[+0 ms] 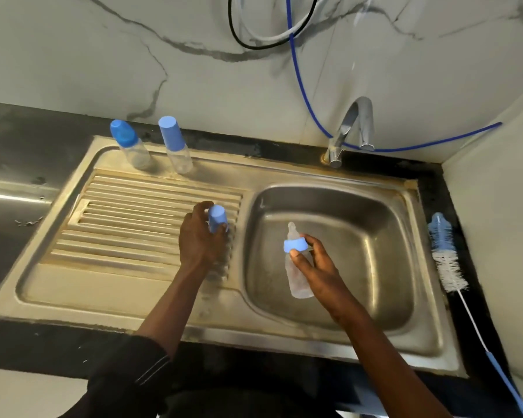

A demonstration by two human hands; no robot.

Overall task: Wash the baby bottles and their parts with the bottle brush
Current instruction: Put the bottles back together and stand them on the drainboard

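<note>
My right hand (316,267) grips a clear baby bottle (299,279) with a blue collar ring and a bare teat, held over the steel sink basin (375,236). Over the right edge of the ribbed drainboard (127,224), my left hand (198,236) holds the blue bottle cap (216,218). Two capped bottles stand upright at the back of the drainboard: one with a rounded blue cap (129,144), one with a tall pale blue cap (175,146). The bottle brush (446,254), blue and white bristles on a long thin handle, lies on the dark counter right of the sink.
A chrome tap (352,128) rises behind the basin; no water is visibly running. A blue hose (302,86) and black and white tubes hang on the marble wall. A white wall (501,236) closes the right side beyond the brush.
</note>
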